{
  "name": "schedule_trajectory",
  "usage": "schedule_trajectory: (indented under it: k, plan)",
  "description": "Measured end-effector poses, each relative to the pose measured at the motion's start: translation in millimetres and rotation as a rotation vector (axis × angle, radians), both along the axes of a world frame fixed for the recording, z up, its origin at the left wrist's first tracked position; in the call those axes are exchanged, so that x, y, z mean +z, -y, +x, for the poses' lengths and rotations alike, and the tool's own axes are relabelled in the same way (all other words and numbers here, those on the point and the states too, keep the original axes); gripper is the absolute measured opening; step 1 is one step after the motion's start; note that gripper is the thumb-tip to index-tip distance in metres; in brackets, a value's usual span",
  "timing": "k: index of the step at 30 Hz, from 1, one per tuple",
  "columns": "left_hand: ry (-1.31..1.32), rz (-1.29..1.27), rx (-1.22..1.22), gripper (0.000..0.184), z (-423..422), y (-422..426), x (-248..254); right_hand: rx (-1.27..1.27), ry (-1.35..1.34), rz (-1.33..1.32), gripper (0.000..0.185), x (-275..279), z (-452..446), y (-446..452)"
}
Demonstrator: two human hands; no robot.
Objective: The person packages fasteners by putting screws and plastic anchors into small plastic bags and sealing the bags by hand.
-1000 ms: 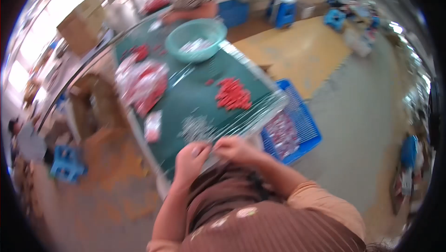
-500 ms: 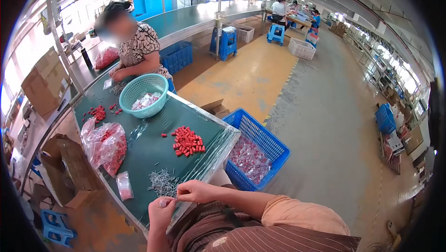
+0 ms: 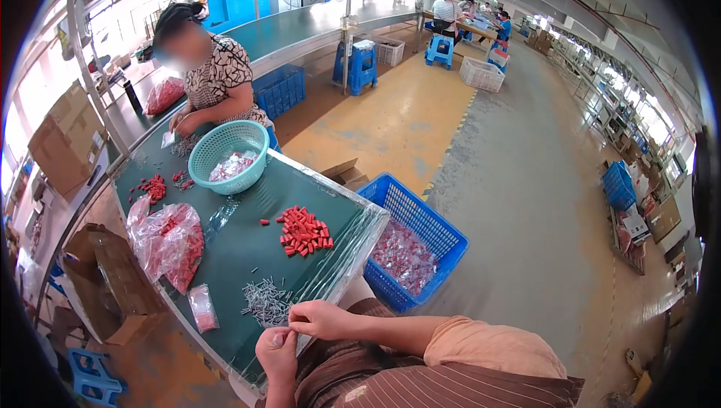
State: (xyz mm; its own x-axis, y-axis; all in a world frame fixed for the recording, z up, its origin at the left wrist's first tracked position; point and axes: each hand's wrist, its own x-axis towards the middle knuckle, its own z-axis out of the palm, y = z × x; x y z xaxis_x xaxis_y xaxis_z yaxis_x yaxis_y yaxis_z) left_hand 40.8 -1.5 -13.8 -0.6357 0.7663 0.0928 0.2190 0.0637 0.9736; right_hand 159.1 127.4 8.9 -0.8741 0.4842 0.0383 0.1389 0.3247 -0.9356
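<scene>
My left hand (image 3: 278,353) and my right hand (image 3: 321,321) meet at the near edge of the green table (image 3: 248,246), thumbs and fingers pinched together. What they hold between them is too small to make out. Just beyond my fingers lies a heap of grey metal screws (image 3: 266,302). Farther up is a pile of short red plastic pieces (image 3: 304,230). To the left sit a packet of small clear bags (image 3: 203,308) and a large clear bag (image 3: 171,243) full of red pieces.
A turquoise basket (image 3: 197,164) holding small packets stands at the far side, near a co-worker (image 3: 218,77). The blue crate (image 3: 451,239) of filled packets is on the floor at right. An open cardboard box (image 3: 113,288) and a blue stool (image 3: 94,378) are at left.
Both hands have shifted slightly to the right in the view, still pinched close together. The co-worker's hands have moved a little at the far end of the table.
</scene>
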Motion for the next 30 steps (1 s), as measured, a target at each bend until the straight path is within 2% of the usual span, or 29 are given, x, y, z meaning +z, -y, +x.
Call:
schedule_trajectory:
  k: [9,18,24,30]
  plan:
    - [0.161,-0.059,-0.001,0.004,-4.0,0.0,5.0,-0.04,0.034,-0.101,0.017,-4.2,-7.7,0.6]
    - [0.274,0.016,0.083,0.006,-13.3,3.7,-9.7,-0.051,0.108,-0.103,0.017,-3.8,-26.5,3.8]
    - [0.036,0.005,0.147,0.008,-16.3,4.0,8.4,-0.122,0.054,-0.011,0.018,-19.5,-33.8,2.3]
    - [0.121,-0.012,0.134,0.005,-8.3,-1.2,1.7,-0.066,0.028,-0.031,0.018,0.6,-30.0,6.4]
